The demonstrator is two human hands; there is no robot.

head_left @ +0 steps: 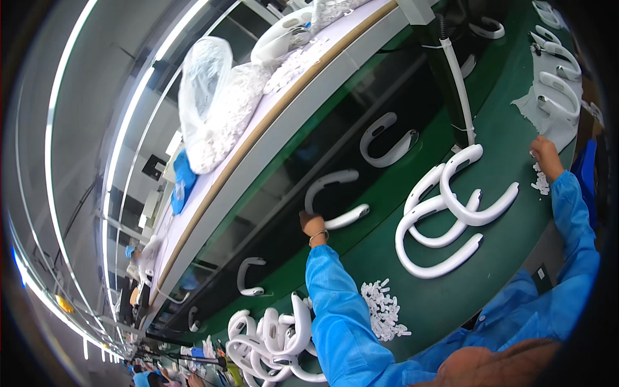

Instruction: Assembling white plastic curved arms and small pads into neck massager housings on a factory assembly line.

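My left hand [313,223] reaches over the dark conveyor belt, fingers closed around the bend of a white C-shaped neckband [348,217]. Its fingertips are partly hidden in shadow. At the right, my right hand [548,158] is closed in a pinch above a small heap of white plastic pieces [541,182], with a bit of white showing at the fingertips. Between my arms, several more white neckbands [438,264] lie overlapping on the green table [471,284]. Beside my left sleeve spreads a larger pile of small white pieces [383,311].
Other neckbands [387,158] lie spaced along the belt [271,213]. A tangled stack of neckbands [277,342] is left of my left arm. A post with a white cable [459,97] rises beyond the table. Clear plastic bags [216,116] fill the upper shelf. Neckbands rest on a white cloth [551,84] at far right.
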